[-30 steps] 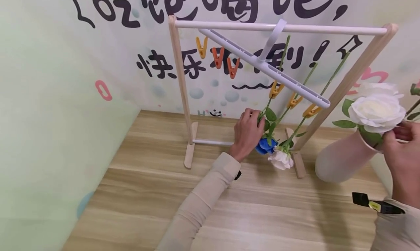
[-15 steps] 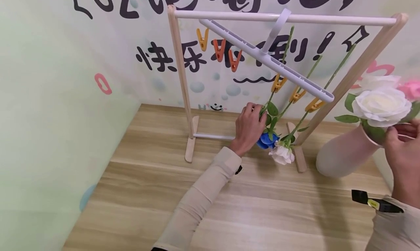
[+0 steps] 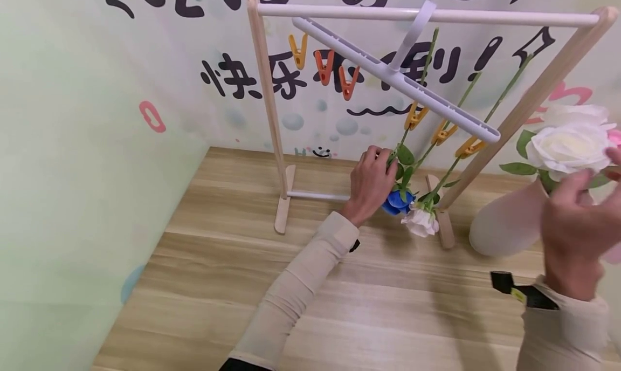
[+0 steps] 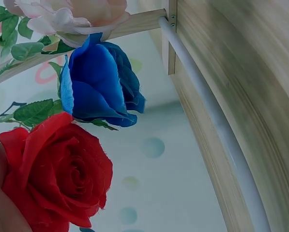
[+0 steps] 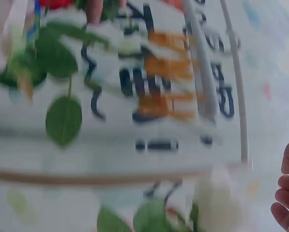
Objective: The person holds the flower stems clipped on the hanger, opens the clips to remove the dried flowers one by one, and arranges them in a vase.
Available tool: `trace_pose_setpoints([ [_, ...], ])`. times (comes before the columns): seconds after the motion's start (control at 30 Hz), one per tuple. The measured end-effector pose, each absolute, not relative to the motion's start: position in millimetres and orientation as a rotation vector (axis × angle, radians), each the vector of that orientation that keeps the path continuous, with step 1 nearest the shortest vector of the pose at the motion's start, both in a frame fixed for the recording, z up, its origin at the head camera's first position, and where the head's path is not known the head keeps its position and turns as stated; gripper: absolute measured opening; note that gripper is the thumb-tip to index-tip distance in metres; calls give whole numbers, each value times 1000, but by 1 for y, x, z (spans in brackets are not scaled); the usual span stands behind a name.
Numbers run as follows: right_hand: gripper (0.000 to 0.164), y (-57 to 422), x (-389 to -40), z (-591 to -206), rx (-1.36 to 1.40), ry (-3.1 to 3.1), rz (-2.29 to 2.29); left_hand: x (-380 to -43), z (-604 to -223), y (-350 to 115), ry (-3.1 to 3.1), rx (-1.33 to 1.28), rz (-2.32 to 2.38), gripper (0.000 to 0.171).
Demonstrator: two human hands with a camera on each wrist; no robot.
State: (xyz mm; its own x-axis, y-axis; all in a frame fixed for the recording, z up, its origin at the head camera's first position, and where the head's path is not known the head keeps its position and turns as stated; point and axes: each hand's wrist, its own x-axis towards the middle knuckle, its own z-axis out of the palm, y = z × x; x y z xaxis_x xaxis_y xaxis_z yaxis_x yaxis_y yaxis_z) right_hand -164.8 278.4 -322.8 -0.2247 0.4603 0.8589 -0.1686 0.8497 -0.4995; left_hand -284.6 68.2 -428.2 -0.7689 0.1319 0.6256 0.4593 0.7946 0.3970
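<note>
In the head view my left hand (image 3: 372,185) grips a green stem just below the right half of the hanger (image 3: 398,80). The red rose (image 4: 62,174) lies against this hand in the left wrist view; the hand hides it from the head view. Beside it hang a blue rose (image 3: 399,201) and a pale pink rose (image 3: 421,221), heads down, stems clipped by yellow clips (image 3: 442,135). My right hand (image 3: 582,220), blurred, has its fingers apart and holds nothing visible. It is in front of a white rose (image 3: 567,147) standing in the pale vase (image 3: 506,220).
The hanger hooks over the white top bar (image 3: 339,12) of a wooden stand (image 3: 269,90). An orange clip (image 3: 324,67) is one of several on its left half. The stand and vase are on a wood-grain table (image 3: 218,241) against a printed wall (image 3: 111,198).
My right hand has let go of the white rose's stem and moved left, away from it. The left hand keeps its grip. The head view has tilted slightly downward.
</note>
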Motion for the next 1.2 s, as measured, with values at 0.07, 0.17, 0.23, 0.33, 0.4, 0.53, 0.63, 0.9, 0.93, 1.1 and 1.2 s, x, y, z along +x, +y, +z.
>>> trace_pose_setpoints([
  [0.07, 25, 256, -173, -321, -87, -1653, 650, -285, -428, 68, -2391, -437, -727, 25],
  [0.17, 21, 230, -182, -325, 7, -1708, 601, -284, -428, 69, -2392, -440, -723, 25],
  [0.23, 22, 218, -188, -329, 77, -1825, 594, -284, -428, 69, -2392, -443, -719, 25],
  [0.33, 22, 202, -200, -336, 177, -1971, 592, -285, -428, 71, -2386, -445, -711, 25],
  [0.4, 22, 192, -212, -339, 229, -2019, 669, -285, -428, 72, -2376, -442, -706, 25],
  [0.53, 29, 175, -232, -341, 180, -2116, 724, -287, -427, 71, -2350, -444, -697, 24],
  [0.63, 38, 167, -242, -341, 106, -2188, 754, -286, -428, 70, -2351, -450, -696, 24],
  [0.9, 45, 150, -261, -337, 6, -2139, 860, -281, -430, 67, -2343, -431, -697, 22],
  [0.93, 44, 150, -263, -336, 0, -2114, 862, -281, -431, 67, -2340, -432, -698, 22],
  [1.1, 42, 149, -270, -335, -37, -2044, 859, -282, -430, 66, -2324, -444, -701, 21],
  [1.2, 42, 150, -273, -336, -52, -2022, 849, -282, -431, 68, -2318, -452, -705, 20],
])
